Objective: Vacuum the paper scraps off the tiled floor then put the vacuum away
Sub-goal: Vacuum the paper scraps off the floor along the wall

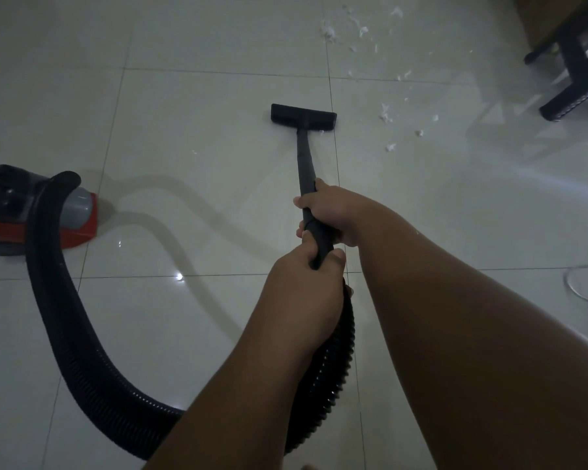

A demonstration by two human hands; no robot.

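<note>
Left hand (306,286) and right hand (330,212), fingers clamped around the black plastic vacuum wand (307,174), steer its flat nozzle (303,116) toward white paper scraps (387,113) beyond the fingertips.

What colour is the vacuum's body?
Red base with a grey and dark top, seen in the head view: vacuum body.

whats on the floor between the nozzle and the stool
In the head view, scattered paper scraps lie on the tiles between the nozzle and the stool; the rest is bare floor.
</note>
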